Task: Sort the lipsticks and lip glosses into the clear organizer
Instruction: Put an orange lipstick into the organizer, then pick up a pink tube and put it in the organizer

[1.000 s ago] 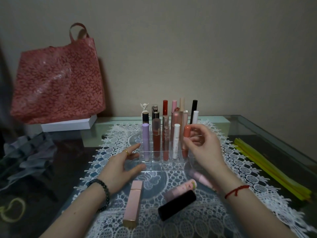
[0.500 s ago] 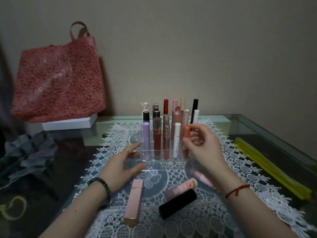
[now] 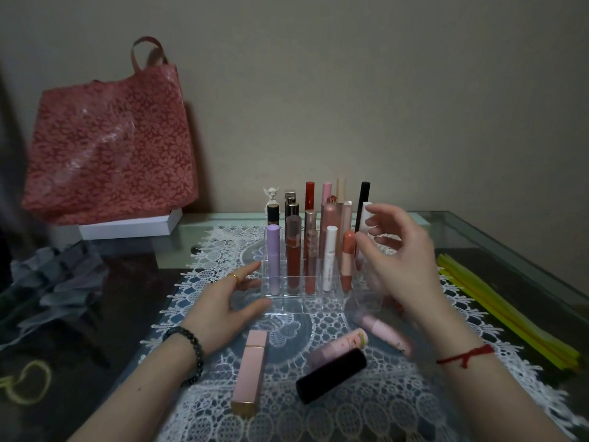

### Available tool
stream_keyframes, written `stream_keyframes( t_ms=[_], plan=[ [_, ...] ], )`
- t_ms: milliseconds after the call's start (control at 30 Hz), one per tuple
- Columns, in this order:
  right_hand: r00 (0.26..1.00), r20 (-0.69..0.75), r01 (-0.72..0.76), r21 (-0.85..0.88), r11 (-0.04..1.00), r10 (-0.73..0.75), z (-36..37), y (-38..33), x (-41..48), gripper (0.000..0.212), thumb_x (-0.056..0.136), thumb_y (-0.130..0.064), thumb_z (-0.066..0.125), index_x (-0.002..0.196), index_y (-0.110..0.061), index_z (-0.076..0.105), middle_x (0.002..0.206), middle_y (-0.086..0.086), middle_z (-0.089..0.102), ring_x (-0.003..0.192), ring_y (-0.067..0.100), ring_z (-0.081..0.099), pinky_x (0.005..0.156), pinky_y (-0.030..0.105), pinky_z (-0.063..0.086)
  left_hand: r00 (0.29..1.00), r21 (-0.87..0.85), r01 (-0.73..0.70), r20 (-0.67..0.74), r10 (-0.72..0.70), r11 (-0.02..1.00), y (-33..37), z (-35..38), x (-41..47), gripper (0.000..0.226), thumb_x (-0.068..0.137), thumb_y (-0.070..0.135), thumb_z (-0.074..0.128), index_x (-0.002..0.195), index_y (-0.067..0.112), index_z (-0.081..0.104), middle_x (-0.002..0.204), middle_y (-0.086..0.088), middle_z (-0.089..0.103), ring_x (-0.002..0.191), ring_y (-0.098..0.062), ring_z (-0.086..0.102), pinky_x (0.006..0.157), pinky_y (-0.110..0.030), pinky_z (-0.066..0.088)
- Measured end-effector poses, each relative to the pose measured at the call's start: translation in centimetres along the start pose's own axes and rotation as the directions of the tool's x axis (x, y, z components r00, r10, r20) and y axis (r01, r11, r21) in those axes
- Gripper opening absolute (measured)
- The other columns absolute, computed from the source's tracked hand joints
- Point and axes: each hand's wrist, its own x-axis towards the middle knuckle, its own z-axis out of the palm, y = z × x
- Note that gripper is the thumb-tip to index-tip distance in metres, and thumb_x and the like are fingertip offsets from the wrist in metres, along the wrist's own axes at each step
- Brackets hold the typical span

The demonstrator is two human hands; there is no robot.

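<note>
Left hand [image 3: 228, 303] lies spread against the front-left corner of the clear organizer [image 3: 302, 306]. Its fingers are straight, the thumb touches the front wall, the forefinger runs along the left side, and it holds nothing. A gold ring [image 3: 234, 277] sits on one finger and a dark bead bracelet [image 3: 191, 352] on the wrist. Right hand [image 3: 401, 260], blurred, hovers at the organizer's right side with loosely curved fingers apart and nothing in its grip. Its thumb tip is just beside the cap of a coral lip gloss [image 3: 347, 263], which stands upright in the organizer's front-right part; whether they touch I cannot tell. A red string [image 3: 465, 357] circles that wrist. Upright in the organizer also are a lilac tube [image 3: 273, 250], a red-brown gloss [image 3: 293, 253] and a white tube [image 3: 330, 256] left of the coral one. Taller tubes stand behind them, a black one [image 3: 364, 199] among them. In front of the organizer, four tubes lie loose on a white lace mat [image 3: 398, 409]: a pink square lipstick [image 3: 250, 368], a black lipstick [image 3: 331, 374], a patterned pink tube [image 3: 341, 344] touching it, and a pale pink tube [image 3: 382, 333] under the right wrist. Left of and behind the organizer, on the glass bench [image 3: 462, 231], a red floral tote bag [image 3: 108, 145] leans over a white box [image 3: 127, 226]. Yellow strips [image 3: 510, 314] lie to the organizer's right.
</note>
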Motion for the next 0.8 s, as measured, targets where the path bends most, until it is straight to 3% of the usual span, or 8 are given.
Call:
stream_keyframes(
  t_ms=[67, 167, 267, 333, 467, 600, 800],
  plan=[
    [0.999, 0.047, -0.014, 0.019, 1.000, 0.013, -0.7, -0.5, 0.3, 0.033, 0.076, -0.009, 0.068, 0.104, -0.024, 0.059, 0.085, -0.011, 0.060, 0.079, 0.003, 0.057, 0.066, 0.009, 0.044, 1.000, -0.006, 0.002, 0.007, -0.002, 1.000, 0.0, 0.1, -0.1, 0.068, 0.068, 0.045, 0.063, 0.130, 0.038, 0.036, 0.104, 0.023, 0.052, 0.104, 0.004, 0.050, 0.093, -0.019, 0.038],
    [0.963, 0.264, -0.051, -0.002, 0.999, 0.050, -2.0, -1.2, 0.5, 0.027, 0.076, -0.006, 0.068, 0.093, -0.025, 0.060, 0.080, -0.006, 0.062, 0.070, 0.004, 0.058, 0.061, 0.013, 0.045, 1.000, 0.007, 0.004, 0.018, -0.004, 1.000, -0.1, 0.1, -0.1, 0.067, 0.069, 0.047, 0.062, 0.130, 0.040, 0.036, 0.104, 0.022, 0.052, 0.104, 0.005, 0.050, 0.094, -0.020, 0.038],
    [0.868, 0.490, 0.009, -0.188, 0.982, 0.086, -3.3, -1.1, -0.5, 0.026, 0.076, -0.009, 0.068, 0.091, -0.027, 0.059, 0.081, -0.009, 0.062, 0.067, -0.003, 0.057, 0.058, 0.009, 0.045, 1.000, 0.026, -0.005, 0.024, 0.005, 1.000, -0.1, 0.1, -0.1, 0.064, 0.069, 0.048, 0.062, 0.127, 0.044, 0.035, 0.103, 0.021, 0.053, 0.102, 0.005, 0.050, 0.093, -0.021, 0.039],
    [0.815, 0.567, 0.065, -0.294, 0.954, 0.120, -4.0, -0.6, -1.6, 0.025, 0.076, -0.014, 0.068, 0.093, -0.029, 0.058, 0.083, -0.011, 0.059, 0.070, -0.003, 0.056, 0.059, 0.009, 0.045, 1.000, 0.014, -0.004, 0.031, 0.003, 1.000, -0.1, 0.1, -0.1, 0.063, 0.065, 0.053, 0.058, 0.123, 0.048, 0.033, 0.102, 0.020, 0.053, 0.101, 0.004, 0.050, 0.092, -0.020, 0.039],
    [0.776, 0.605, 0.081, -0.374, 0.924, 0.177, -4.8, 0.4, -3.5, 0.020, 0.078, -0.032, 0.067, 0.095, -0.034, 0.057, 0.080, -0.011, 0.057, 0.066, -0.002, 0.054, 0.053, 0.010, 0.041, 0.999, 0.011, 0.003, 0.040, -0.003, 1.000, -0.1, 0.2, -0.1, 0.064, 0.063, 0.053, 0.058, 0.121, 0.049, 0.032, 0.103, 0.018, 0.053, 0.102, 0.003, 0.050, 0.091, -0.020, 0.039],
    [0.787, 0.594, 0.116, -0.408, 0.906, 0.167, -5.0, 1.3, -4.8, 0.012, 0.080, -0.046, 0.060, 0.088, -0.037, 0.057, 0.074, -0.012, 0.056, 0.063, -0.002, 0.052, 0.049, 0.012, 0.039, 0.999, 0.011, -0.007, 0.039, 0.007, 1.000, -0.3, 0.2, 0.0, 0.059, 0.065, 0.050, 0.060, 0.118, 0.050, 0.033, 0.103, 0.014, 0.056, 0.102, 0.003, 0.051, 0.089, -0.020, 0.039],
    [0.774, 0.610, 0.117, -0.403, 0.908, 0.171, -4.8, 1.8, -5.4, 0.014, 0.081, -0.037, 0.059, 0.094, -0.035, 0.058, 0.075, -0.010, 0.059, 0.063, -0.001, 0.054, 0.049, 0.014, 0.039, 1.000, -0.007, -0.003, 0.022, 0.003, 1.000, -0.4, 0.4, 0.0, 0.059, 0.061, 0.054, 0.058, 0.114, 0.054, 0.034, 0.096, 0.018, 0.057, 0.099, 0.006, 0.052, 0.079, -0.012, 0.037]
  ],
)
